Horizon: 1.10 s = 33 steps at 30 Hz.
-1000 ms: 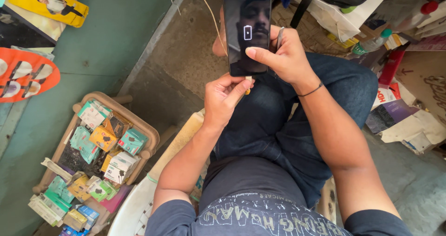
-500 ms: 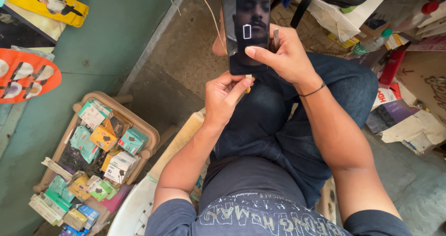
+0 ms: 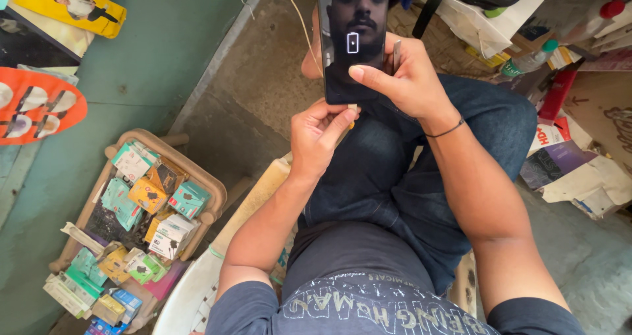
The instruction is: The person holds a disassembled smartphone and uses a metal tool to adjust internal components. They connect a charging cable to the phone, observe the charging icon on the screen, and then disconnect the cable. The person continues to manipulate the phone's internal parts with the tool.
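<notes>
Wooden tray (image 3: 214, 191) on floor at left, packed with small boxes (image 3: 148, 193) in green, orange, white; more boxes spill past its near end. Black phone (image 3: 352, 45) held upright above lap, over blue jeans (image 3: 421, 170); dark glossy screen shows white battery icon. Right hand (image 3: 405, 78) grasps phone's side, thumb across screen. Left hand (image 3: 319, 137) pinches small plug at phone's bottom edge.
</notes>
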Motion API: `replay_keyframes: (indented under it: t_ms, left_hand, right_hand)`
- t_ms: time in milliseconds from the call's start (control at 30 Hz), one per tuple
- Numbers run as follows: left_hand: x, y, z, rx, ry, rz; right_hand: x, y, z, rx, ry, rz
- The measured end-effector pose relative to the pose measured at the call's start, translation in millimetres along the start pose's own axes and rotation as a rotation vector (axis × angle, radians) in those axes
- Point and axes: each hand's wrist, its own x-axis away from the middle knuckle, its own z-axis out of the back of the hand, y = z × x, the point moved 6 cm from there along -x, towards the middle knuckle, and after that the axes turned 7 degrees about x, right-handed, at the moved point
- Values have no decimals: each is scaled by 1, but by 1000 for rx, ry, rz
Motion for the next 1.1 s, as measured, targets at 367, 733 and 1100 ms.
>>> replay_keyframes:
  t_ms: [367,733,1100]
  left_hand:
    - [1,-8,2,17,44,-15]
    - [0,-8,2,24,40,-6]
    - [1,-5,1,52,-19,26]
  right_hand:
    - [1,1,0,18,15,12]
    - [1,0,0,31,31,6]
    - [1,1,-1,36,14,21]
